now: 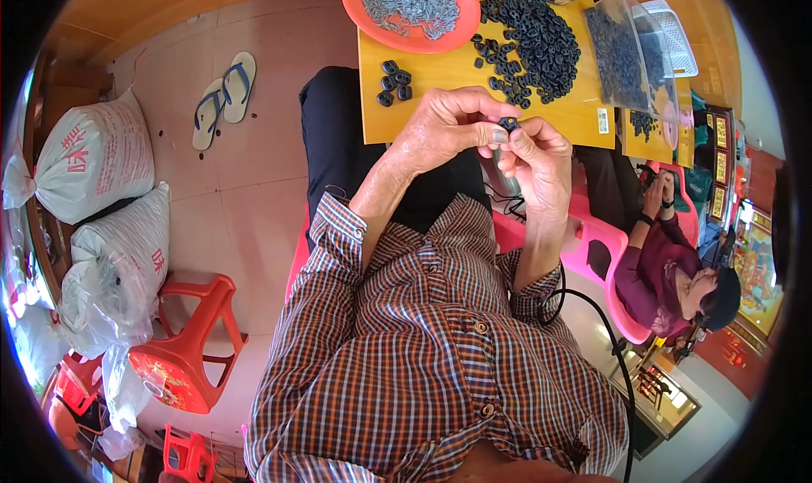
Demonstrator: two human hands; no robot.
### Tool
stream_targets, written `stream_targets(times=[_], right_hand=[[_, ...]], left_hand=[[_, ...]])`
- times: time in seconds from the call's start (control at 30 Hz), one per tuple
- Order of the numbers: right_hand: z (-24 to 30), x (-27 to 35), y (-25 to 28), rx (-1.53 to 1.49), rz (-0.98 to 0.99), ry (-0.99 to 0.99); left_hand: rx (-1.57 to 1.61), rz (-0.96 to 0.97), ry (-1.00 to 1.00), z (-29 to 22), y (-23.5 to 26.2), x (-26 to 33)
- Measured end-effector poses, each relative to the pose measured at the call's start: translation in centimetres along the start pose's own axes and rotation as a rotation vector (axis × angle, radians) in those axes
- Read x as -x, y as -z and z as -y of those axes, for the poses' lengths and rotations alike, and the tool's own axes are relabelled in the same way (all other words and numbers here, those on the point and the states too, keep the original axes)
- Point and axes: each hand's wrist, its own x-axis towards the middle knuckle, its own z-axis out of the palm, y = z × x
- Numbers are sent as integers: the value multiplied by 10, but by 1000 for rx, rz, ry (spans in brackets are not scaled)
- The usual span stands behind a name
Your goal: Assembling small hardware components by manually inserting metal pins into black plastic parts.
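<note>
My left hand [444,129] and my right hand [539,166] meet over the table's near edge. Between their thumbs and fingertips is a small black plastic piece [508,123], pinched from both sides; the fingers partly cover it. On the yellow table [440,102] to the left lies a small group of black plastic pieces [395,83]. Beyond my hands spreads a large heap of small black pieces with holes [534,47]. An orange-red dish [355,18] at the far left of the table holds many slim, silvery pieces, too small to name surely.
A clear box [622,56] of black pieces stands right of the heap, beside a white basket [672,39]. Another person [672,267] sits at the right. Floor items at left include sandals [224,100], white sacks [97,153] and a red stool [190,339]. A black cable [605,314] hangs by my right arm.
</note>
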Motion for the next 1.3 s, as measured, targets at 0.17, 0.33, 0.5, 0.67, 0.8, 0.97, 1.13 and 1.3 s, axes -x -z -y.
stream_targets(times=[0.17,0.33,0.5,0.67,0.8,0.97,1.13,1.3], right_hand=[[1,-2,3,-30,45,-48],[-1,-6,7,-123,67,-38],[-1,-7,3,-121,48,7],[-4,-6,4,-137,39,30],[-6,-6,6,-72,12,19],[-4,-4,-4,-33,-24,25],[-12,-7,-3,-7,-57,36],[-18,-12,-4,-54,-70,31]], left_hand=[[18,32,-24,0,-1,3],[84,8,-33,5,-6,3],[29,-96,-23,5,-11,2],[50,-116,-14,6,-10,1],[24,-110,-32,9,-9,0],[-14,-127,-35,10,-8,0],[-10,-164,-17,8,-8,0],[-233,-208,-16,8,-6,-2]])
